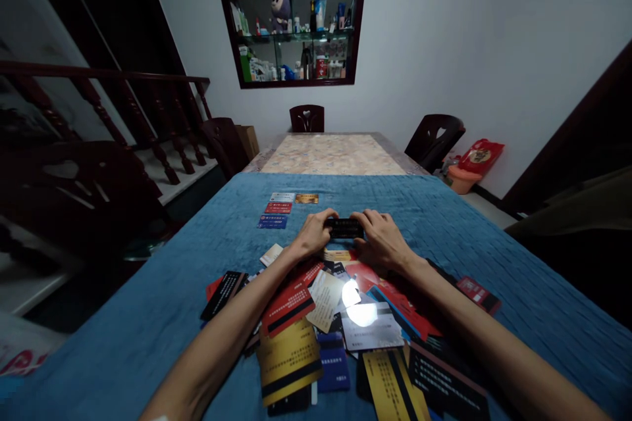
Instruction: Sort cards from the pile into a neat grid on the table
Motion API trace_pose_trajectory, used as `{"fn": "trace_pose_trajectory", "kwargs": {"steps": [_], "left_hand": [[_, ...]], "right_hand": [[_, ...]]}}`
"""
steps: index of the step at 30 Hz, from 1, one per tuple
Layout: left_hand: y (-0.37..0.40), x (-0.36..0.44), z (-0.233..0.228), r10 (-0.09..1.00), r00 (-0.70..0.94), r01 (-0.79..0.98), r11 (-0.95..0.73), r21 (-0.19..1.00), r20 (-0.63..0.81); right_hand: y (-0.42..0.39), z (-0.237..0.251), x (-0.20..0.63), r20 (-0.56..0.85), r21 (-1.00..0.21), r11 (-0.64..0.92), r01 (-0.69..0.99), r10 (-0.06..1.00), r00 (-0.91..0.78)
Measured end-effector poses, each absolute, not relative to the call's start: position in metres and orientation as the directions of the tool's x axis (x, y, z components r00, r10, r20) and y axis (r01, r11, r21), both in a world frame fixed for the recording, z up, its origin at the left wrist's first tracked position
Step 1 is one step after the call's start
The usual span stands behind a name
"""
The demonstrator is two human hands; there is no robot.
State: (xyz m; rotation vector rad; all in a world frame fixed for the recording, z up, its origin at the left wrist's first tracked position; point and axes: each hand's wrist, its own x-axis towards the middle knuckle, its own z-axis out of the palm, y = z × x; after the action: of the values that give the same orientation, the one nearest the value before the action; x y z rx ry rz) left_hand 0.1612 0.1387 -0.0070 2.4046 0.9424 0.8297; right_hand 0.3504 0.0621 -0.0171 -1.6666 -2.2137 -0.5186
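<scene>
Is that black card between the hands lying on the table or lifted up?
Lifted: the black card is pinched by left hand and right hand, above the blue cloth.

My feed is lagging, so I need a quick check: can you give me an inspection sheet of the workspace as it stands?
Surface: blue quilted cloth over a table, bare patterned tabletop beyond it.
Job's things: black card held at its ends by both hands; four cards laid out in a group ahead on the left.
Clutter: loose heap of overlapping cards under the forearms.
Hands: left hand and right hand both grip the black card.
Cables: nothing seen.
Surroundings: dark chairs, wall niche with bottles and a plush toy, stair railing on the left.
</scene>
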Motion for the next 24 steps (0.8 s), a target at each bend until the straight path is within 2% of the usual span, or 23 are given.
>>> {"fn": "trace_pose_trajectory", "kwargs": {"steps": [8, 14, 20, 24], "left_hand": [[0.137, 0.16, -0.001, 0.708, 0.6, 0.44, -0.681, 0.585, 0.372], [0.138, 0.157, 0.0, 0.664, 0.61, 0.447, -0.738, 0.505, 0.432], [0.142, 0.147, 0.002, 0.623, 0.644, 0.419, -0.773, 0.476, 0.445], [0.149, 0.138, 0.005, 0.556, 0.712, 0.412, -0.825, 0.386, 0.429]], "right_hand": [[0.061, -0.013, 0.352, 0.485, 0.098, 0.275, 0.956, 0.826, -0.288], [0.059, -0.008, 0.352, 0.471, 0.097, 0.26, 0.961, 0.838, -0.274], [0.058, -0.007, 0.35, 0.496, 0.054, 0.243, 0.969, 0.835, -0.237], [0.061, -0.005, 0.347, 0.495, 0.035, 0.252, 0.967, 0.836, -0.236]]}}
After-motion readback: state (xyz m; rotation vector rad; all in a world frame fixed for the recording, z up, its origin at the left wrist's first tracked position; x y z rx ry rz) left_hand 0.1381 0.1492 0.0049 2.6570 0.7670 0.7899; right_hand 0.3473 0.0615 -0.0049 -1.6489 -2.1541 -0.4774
